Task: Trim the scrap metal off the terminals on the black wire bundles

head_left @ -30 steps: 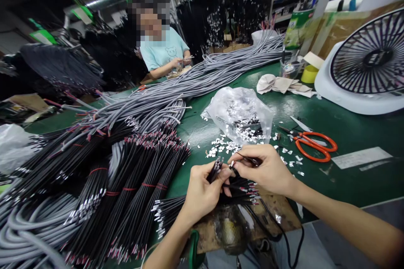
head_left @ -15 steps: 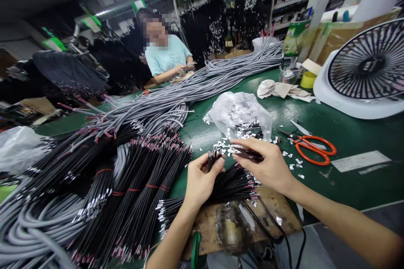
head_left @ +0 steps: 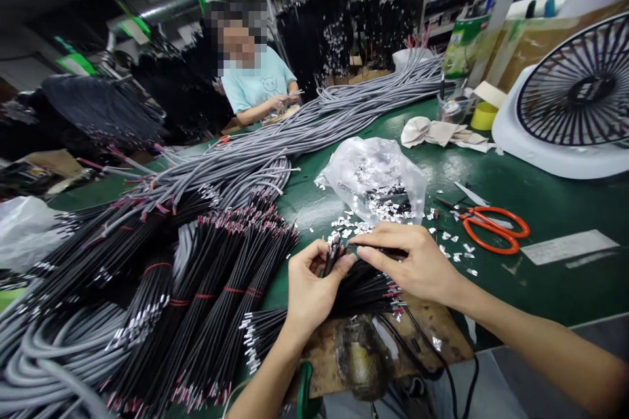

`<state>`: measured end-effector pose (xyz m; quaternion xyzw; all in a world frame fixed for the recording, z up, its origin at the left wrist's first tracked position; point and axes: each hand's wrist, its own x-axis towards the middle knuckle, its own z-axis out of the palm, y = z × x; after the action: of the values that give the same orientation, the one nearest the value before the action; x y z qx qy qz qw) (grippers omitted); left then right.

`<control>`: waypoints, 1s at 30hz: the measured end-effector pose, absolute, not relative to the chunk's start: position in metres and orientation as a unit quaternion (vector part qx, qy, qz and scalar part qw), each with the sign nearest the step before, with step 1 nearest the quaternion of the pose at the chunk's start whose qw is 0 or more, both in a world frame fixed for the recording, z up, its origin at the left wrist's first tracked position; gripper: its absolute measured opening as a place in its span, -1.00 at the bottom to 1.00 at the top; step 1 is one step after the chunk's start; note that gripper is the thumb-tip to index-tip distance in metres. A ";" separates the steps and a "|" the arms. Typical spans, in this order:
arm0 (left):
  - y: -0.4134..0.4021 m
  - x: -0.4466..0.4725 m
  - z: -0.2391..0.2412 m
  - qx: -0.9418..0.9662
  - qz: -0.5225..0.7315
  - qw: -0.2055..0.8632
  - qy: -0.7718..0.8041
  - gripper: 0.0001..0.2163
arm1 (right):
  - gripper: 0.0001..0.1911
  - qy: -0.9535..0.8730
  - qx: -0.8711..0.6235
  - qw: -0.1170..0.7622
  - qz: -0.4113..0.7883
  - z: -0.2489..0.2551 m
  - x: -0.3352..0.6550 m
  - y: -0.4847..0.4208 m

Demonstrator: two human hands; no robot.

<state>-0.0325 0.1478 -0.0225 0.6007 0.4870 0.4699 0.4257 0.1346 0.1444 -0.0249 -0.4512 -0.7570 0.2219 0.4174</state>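
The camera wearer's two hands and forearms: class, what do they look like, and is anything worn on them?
The bare left hand and bare right hand wear no gloves; no ring or watch shows. The slim left forearm and right forearm taper towards them, without sleeves in view.

Black, black, black on the held wires (head_left: 332, 256), silver glinting at their tips, and dark tones on the tweezers (head_left: 393, 251) too! Deep green for the tabletop (head_left: 550, 200); plain grey for the long cables (head_left: 339, 114)! Black wire bundles (head_left: 209, 334) wear thin red bands. Bright orange on the scissors (head_left: 493, 209)' handles! White fan (head_left: 521, 147), black radial-spoked grille (head_left: 550, 95), and a bear outline on that pale aqua T-shirt (head_left: 248, 88)!
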 end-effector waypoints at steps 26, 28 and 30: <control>0.146 -0.035 -0.015 0.626 0.398 0.505 0.442 -0.81 | -0.77 -0.693 -0.436 0.497 0.286 -0.023 0.135 0.144; 0.146 -0.034 -0.017 0.616 0.395 0.512 0.450 -0.83 | -0.84 -0.686 -0.423 0.510 0.301 -0.022 0.133 0.145; 0.147 -0.034 -0.019 0.602 0.403 0.522 0.450 -0.83 | -0.87 -0.684 -0.416 0.515 0.306 -0.021 0.131 0.144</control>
<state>-0.0341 0.1467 -0.0186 0.6023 0.4497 0.4031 0.5221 0.1311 0.1444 -0.0212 -0.4165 -0.6842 0.3060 0.5145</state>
